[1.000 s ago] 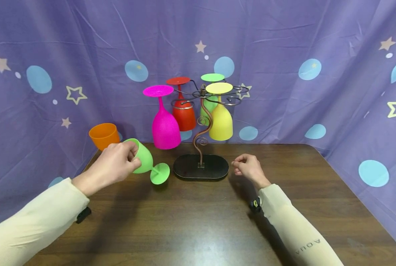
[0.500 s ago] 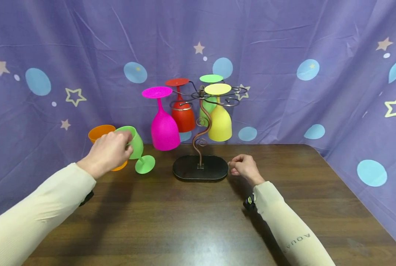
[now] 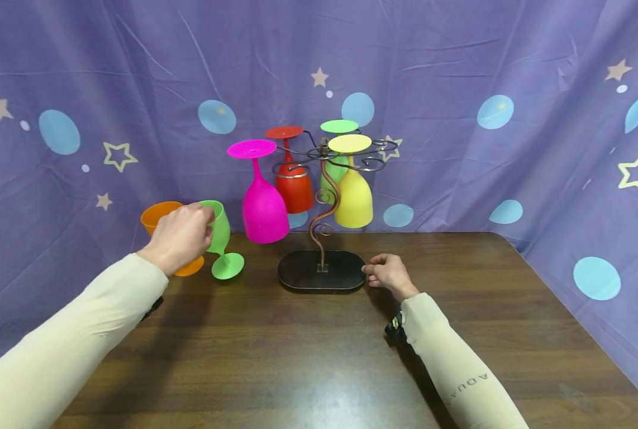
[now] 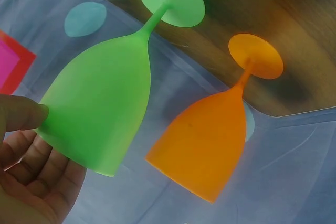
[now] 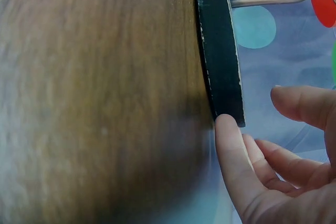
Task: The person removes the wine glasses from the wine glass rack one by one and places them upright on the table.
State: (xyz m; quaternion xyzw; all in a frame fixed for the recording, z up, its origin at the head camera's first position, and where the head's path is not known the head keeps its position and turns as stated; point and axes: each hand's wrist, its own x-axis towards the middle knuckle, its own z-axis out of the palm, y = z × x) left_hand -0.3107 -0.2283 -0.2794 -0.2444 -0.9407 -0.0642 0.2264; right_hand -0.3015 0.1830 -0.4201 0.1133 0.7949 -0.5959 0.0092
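My left hand pinches a green plastic goblet at its rim, thumb outside and fingers inside the bowl. The goblet is upright, slightly tilted, with its foot close over the table at the left. Just left of it stands an orange goblet, partly hidden by my hand in the head view. My right hand is at the right end of the rack's black oval base. In the right wrist view a fingertip meets the base's end, while the thumb stays apart from it.
A metal glass rack with a curled stem stands mid-table. From its arms hang upside-down magenta, red, yellow and green goblets. A purple curtain backs the wooden table.
My left hand has carried the green goblet left and turned it more upright, beside the orange one. My right hand has shifted slightly left to the rack's base.
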